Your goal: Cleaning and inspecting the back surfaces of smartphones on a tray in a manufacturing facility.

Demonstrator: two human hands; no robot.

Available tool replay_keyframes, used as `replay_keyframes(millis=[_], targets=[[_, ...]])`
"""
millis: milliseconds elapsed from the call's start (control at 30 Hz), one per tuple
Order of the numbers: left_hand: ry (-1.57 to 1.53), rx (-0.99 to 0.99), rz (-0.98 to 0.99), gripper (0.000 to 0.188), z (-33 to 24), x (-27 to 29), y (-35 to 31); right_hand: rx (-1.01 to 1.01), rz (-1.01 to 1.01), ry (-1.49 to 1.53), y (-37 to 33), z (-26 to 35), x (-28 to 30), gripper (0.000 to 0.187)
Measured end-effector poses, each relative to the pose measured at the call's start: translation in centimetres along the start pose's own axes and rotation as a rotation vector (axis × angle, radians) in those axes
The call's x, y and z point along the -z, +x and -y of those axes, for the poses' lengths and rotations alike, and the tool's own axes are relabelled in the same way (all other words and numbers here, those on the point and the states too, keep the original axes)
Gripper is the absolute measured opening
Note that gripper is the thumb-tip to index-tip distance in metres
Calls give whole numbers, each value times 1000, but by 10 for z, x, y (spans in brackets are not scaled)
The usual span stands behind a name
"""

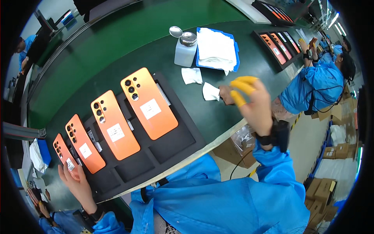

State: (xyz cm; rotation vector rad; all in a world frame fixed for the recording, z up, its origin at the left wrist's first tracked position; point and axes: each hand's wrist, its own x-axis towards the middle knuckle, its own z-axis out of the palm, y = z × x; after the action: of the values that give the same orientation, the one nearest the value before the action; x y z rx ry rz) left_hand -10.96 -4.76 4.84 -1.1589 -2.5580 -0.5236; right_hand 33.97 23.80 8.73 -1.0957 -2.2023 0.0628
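Observation:
At the left end of a black tray (175, 152), my left hand (78, 185) has its fingers around the lower end of an orange smartphone (60, 150). Three more orange smartphones (150, 103) lie back-up across the tray, each with a white label. Raised over the table's right side, my right hand (255, 105) wears yellow finger cots; its fingers are curved and apart, with nothing visible between them. Beside it lie a folded white wipe (211, 92) and a small brownish shape (226, 95) that I cannot make out. Another white wipe (191, 75) is farther back.
A pump bottle (186, 50) with its lid up stands beside a blue basket (236, 54) of white wipes. More phone trays (280, 48) lie at the far right, near a co-worker in blue (315, 84). A cardboard box (233, 150) sits below the table edge.

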Motion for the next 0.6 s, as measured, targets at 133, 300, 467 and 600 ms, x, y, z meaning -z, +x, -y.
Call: replay_keyframes(millis=[133,300,467,600], targets=[[-162,-102,-53,37,-56,28,-9,24,175,-109,7,13,-33,23],[-418,-205,140,35,-125,31,-15,-6,244,-219,1,13,-49,7],[-611,-394,385,31,-167,20,-17,7,-7,-57,45,28,-30,16],[-692,-597,513,34,-194,1,-20,134,-70,-104,102,28,-37,17]])
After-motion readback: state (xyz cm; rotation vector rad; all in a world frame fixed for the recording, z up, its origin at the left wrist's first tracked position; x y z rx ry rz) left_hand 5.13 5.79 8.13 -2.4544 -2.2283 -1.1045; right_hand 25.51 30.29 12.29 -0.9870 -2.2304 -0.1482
